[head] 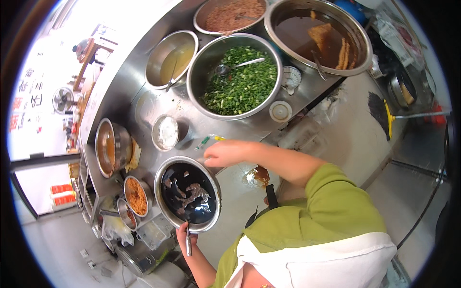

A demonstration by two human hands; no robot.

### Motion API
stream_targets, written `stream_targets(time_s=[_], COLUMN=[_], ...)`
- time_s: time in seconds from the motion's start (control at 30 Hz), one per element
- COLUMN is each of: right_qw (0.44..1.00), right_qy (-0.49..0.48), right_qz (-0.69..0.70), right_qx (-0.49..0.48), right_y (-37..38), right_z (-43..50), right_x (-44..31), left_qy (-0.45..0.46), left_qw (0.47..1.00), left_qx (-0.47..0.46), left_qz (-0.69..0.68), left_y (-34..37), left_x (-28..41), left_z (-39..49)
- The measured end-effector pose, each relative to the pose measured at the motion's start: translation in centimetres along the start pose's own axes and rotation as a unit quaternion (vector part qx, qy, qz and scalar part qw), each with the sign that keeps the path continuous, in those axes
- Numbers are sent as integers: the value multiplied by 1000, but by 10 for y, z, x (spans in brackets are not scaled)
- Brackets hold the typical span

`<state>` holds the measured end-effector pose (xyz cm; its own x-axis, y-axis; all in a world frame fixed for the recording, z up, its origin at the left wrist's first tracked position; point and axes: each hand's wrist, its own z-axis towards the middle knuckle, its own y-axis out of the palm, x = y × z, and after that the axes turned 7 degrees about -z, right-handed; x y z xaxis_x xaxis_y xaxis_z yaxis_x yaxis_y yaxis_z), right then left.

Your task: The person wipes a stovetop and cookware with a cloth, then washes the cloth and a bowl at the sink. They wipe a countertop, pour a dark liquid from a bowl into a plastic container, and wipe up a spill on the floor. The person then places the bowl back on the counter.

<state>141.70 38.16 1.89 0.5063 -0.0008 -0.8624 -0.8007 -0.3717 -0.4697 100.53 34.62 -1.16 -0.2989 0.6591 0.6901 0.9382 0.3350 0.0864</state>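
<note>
My left hand (186, 234) grips the near rim of a steel bowl (217, 190). A dark liquid (173, 201) fills the bowl, with several brownish pieces (196, 192) in it. A metal utensil handle (188, 244) sticks out over the rim at my left fingers; its other end is hidden. My right hand (225, 153) hovers by the bowl's upper right rim, fingers partly curled and slightly blurred. I see nothing in it, but the inside of the grasp is hidden. Just beyond it on the steel counter (248, 131) lies a small green-and-yellow packet (203, 142).
Beyond stand a basin of chopped green onions (245, 82), a bowl of yellowish liquid (176, 64), a minced-food bowl (234, 14) and a large pot of brown broth (288, 32). A small bowl of white powder (167, 131) is nearer. Shredded orange food (137, 198) sits lower left.
</note>
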Motion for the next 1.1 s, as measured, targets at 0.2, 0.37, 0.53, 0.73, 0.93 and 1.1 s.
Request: stream_targets(time_s=[0.2, 0.37, 0.53, 0.73, 0.93, 1.1], right_qw=[917, 806, 835, 842, 762, 725], right_qy=[86, 148, 208, 164, 148, 345], right_qz=[285, 127, 74, 67, -343, -449], right_qx=[264, 559, 504, 510, 529, 391], right_y=[-98, -103, -100, -92, -162, -198], right_z=[-134, -102, -95, -97, -43, 2], right_x=[68, 113, 116, 112, 188, 226], left_qy=[-53, -73, -104, -111, -86, -82], left_qw=[999, 997, 994, 993, 996, 996], left_qx=[-8, 10, 12, -6, 14, 22], left_qz=[5, 16, -24, -26, -31, -35], left_y=[-13, -17, -15, -9, -8, -13], left_x=[5, 1, -3, -6, -11, -13], left_z=[10, 13, 12, 3, 5, 6])
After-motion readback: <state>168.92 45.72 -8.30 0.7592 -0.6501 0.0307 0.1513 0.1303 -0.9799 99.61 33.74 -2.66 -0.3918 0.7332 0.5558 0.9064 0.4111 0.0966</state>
